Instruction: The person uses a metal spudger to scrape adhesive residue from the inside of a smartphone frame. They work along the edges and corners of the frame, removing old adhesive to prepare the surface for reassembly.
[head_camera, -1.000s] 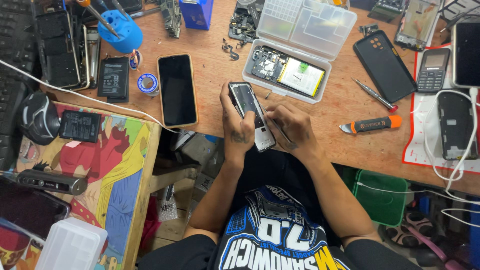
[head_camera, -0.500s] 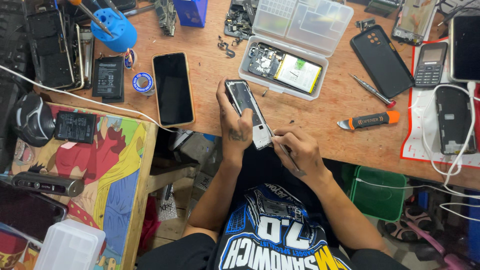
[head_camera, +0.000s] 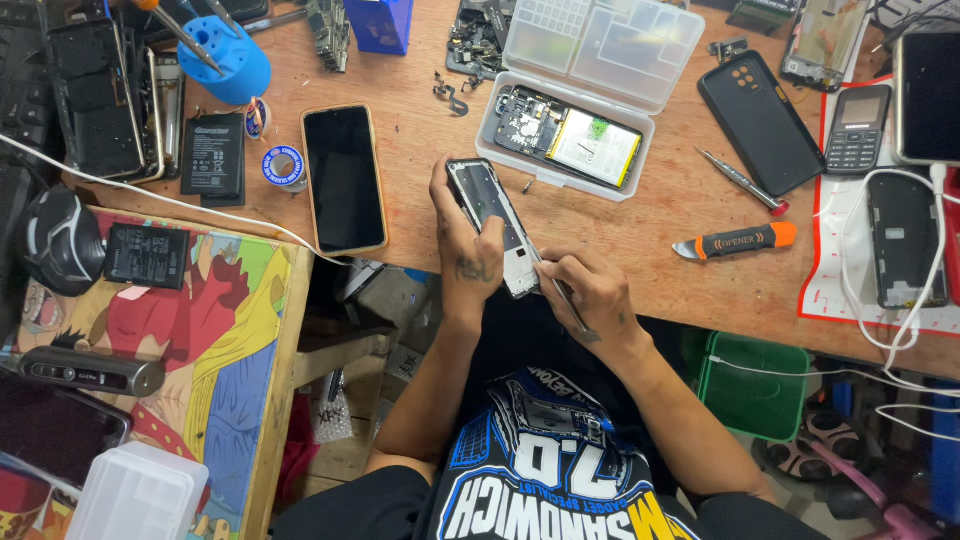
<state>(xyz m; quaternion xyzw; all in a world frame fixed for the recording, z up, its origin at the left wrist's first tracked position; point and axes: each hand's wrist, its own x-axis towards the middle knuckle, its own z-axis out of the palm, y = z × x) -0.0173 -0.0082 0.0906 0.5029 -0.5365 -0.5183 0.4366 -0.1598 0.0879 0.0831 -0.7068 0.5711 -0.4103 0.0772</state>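
- Two hands are met at one opened phone (head_camera: 492, 222), held just off the near edge of the wooden bench (head_camera: 620, 250); every place below is given from that phone.
- The left hand (head_camera: 465, 262) is wrapped around the phone's left side, thumb and fingers clamped on its edges, so that the frame is steadied and tilted up toward the eyes.
- The right hand (head_camera: 592, 295) is pinched on a thin tool (head_camera: 562, 292), whose tip is brought to the phone's lower end; the pinch is kept near the tip, seemingly for fine control.
- Just right of the phone, an orange-handled opener (head_camera: 735, 241) is laid on the bench, within easy reach of the right hand.
- Left of the phone, a dark handset (head_camera: 344, 178) is laid flat, screen up, apart from the work.
- Beyond the phone, a clear box (head_camera: 585, 90) is stood open with its lid thrown back; a stripped handset with its battery is kept inside, probably so that loose parts stay together.
- Right of and beyond the phone, a small screwdriver (head_camera: 742, 181) and a black back cover (head_camera: 762, 122) are set aside.
- Far left of and beyond the phone, a blue tool stand (head_camera: 226, 57) is placed, with drivers stuck upright in it.
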